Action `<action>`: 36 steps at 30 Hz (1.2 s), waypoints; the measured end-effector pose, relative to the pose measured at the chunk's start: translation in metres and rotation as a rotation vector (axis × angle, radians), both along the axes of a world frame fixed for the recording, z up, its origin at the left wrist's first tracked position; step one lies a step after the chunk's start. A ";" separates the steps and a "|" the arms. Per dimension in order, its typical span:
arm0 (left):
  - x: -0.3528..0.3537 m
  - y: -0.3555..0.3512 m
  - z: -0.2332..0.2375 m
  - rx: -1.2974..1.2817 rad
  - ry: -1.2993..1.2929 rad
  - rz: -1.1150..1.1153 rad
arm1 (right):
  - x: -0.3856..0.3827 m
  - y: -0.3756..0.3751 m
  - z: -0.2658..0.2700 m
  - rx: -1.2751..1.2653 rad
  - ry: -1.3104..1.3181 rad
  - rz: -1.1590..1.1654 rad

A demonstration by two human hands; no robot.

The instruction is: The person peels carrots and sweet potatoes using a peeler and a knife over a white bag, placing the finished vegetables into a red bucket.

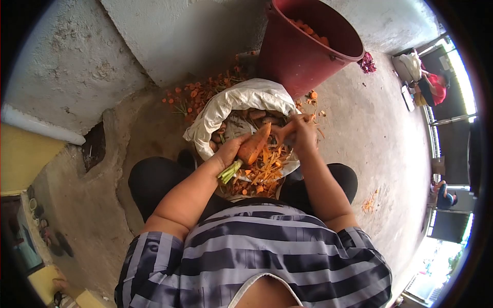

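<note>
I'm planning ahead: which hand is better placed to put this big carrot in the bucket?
Probably the left hand: it holds the big carrot. The right hand is nearer the bucket but seems to grip something orange, too unclear to name.

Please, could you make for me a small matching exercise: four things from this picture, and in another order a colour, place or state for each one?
1. Carrot
2. Bucket
3. Sack
4. Shirt

A. White, open at the top
B. Striped
C. Held in the left hand
D. Dark red

Pairs: 1-C, 2-D, 3-A, 4-B
</note>
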State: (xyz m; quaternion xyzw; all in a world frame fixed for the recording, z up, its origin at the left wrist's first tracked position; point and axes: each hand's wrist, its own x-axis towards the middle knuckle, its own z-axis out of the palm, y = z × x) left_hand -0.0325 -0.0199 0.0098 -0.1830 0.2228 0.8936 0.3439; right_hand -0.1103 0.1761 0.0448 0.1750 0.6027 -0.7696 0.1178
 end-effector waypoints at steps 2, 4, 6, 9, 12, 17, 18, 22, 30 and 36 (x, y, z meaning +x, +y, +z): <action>0.001 -0.005 -0.013 -0.045 0.116 -0.063 | 0.033 -0.037 0.015 -0.054 0.044 0.112; 0.004 -0.006 -0.015 -0.236 0.290 -0.096 | 0.033 -0.039 0.007 -0.089 0.046 0.275; 0.008 0.002 -0.008 -0.134 0.141 -0.015 | 0.017 -0.037 0.003 -0.057 -0.025 0.252; 0.011 0.002 -0.012 -0.107 0.082 -0.043 | -0.027 -0.002 -0.015 0.042 -0.110 -0.071; 0.009 -0.003 -0.012 -0.076 0.076 -0.074 | -0.071 0.060 -0.056 0.475 -0.005 -0.319; 0.003 -0.006 -0.004 -0.003 0.065 -0.066 | -0.011 0.004 0.022 0.016 0.071 -0.101; 0.001 -0.006 -0.009 0.033 0.096 -0.075 | 0.003 -0.009 0.021 -0.042 0.057 0.030; -0.003 -0.005 -0.020 -0.188 0.210 -0.107 | 0.026 -0.038 0.015 -0.041 0.075 0.250; 0.005 -0.007 -0.001 -0.066 0.093 -0.143 | -0.058 0.044 -0.036 0.337 0.128 -0.293; 0.001 -0.004 -0.003 -0.077 0.056 -0.027 | 0.018 -0.023 0.030 0.033 0.068 0.127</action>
